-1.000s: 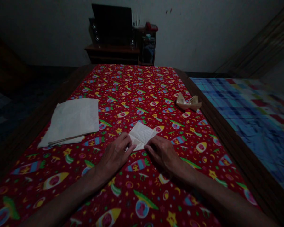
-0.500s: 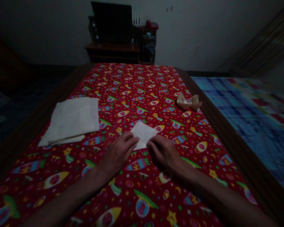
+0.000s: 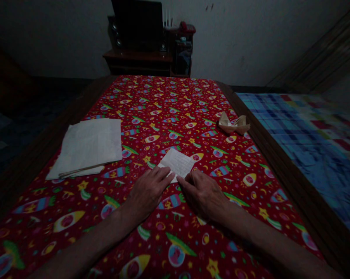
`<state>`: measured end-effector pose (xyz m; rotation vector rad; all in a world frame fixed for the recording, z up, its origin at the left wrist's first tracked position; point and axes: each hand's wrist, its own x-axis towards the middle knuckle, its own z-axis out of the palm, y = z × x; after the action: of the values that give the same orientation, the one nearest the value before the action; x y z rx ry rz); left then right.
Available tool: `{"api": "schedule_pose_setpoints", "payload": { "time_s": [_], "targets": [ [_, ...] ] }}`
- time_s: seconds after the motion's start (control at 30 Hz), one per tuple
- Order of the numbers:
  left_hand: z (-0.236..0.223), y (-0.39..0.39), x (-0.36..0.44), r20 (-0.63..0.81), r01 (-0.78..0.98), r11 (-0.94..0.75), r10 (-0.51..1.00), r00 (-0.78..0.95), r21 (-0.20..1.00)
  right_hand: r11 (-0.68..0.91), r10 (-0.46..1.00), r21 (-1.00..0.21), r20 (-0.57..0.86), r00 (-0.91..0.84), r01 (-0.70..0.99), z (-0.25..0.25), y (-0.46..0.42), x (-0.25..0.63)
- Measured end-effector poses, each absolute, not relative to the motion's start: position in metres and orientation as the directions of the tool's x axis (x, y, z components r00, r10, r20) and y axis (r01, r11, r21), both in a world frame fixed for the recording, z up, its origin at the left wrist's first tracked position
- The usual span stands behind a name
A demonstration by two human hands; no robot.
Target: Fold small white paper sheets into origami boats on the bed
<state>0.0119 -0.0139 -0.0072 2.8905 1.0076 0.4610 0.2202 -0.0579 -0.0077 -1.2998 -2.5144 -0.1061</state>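
Note:
A small folded sheet of paper [image 3: 178,162], with faint lines of writing, lies at an angle on the red patterned cloth [image 3: 175,221]. My left hand [image 3: 148,190] is closed on the paper's near left edge, its thumb pressing close to the near corner. From the other side my right hand [image 3: 202,190] grips the near right edge, its thumb almost meeting the left one. The fingers curl over the paper, so its near edges are partly hidden.
A stack of pale paper sheets [image 3: 90,143] lies to the left. Farther right sits a folded brown paper shape [image 3: 234,124], close to the dark wooden edge [image 3: 268,162]. Beyond the far end stands a cabinet [image 3: 137,58] with a dark screen [image 3: 137,25].
My right thumb has moved left along the near edge toward my left thumb. The left hand has shifted slightly, and the paper has turned a little. The stack and brown paper shape stay put.

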Motion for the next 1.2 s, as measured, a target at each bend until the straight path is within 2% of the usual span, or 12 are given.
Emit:
{"api": "schedule_pose_setpoints", "payload": {
  "time_s": [0.13, 0.37, 0.7, 0.8, 0.9, 1.03, 1.2],
  "targets": [
    [-0.009, -0.03, 0.015, 0.218, 0.58, -0.815, 0.569, 0.793, 0.017, 0.577, 0.792, -0.058, 0.282, -0.541, 0.815, -0.008, -0.057, 0.219],
    [-0.01, -0.041, 0.001, 0.163, 0.596, -0.801, 0.596, 0.786, 0.056, 0.554, 0.812, -0.072, 0.267, -0.519, 0.83, -0.011, -0.059, 0.221],
    [-0.009, -0.03, -0.031, 0.246, 0.599, -0.8, 0.577, 0.779, -0.021, 0.545, 0.794, -0.049, 0.349, -0.497, 0.837, -0.012, -0.056, 0.219],
    [-0.009, -0.03, -0.023, 0.328, 0.595, -0.804, 0.559, 0.761, -0.011, 0.547, 0.794, -0.119, 0.386, -0.469, 0.828, -0.013, -0.052, 0.22],
    [-0.008, -0.029, -0.013, 0.358, 0.586, -0.81, 0.545, 0.758, -0.008, 0.533, 0.819, -0.258, 0.396, -0.415, 0.806, -0.011, -0.039, 0.224],
    [0.001, -0.028, -0.005, 0.258, 0.54, -0.842, 0.52, 0.814, -0.004, 0.405, 0.864, -0.337, 0.445, -0.234, 0.85, -0.005, -0.013, 0.235],
    [0.017, -0.029, -0.001, 0.135, 0.536, -0.844, 0.529, 0.838, -0.019, 0.358, 0.919, -0.421, 0.319, -0.234, 0.833, -0.002, 0.004, 0.242]
  ]
}}
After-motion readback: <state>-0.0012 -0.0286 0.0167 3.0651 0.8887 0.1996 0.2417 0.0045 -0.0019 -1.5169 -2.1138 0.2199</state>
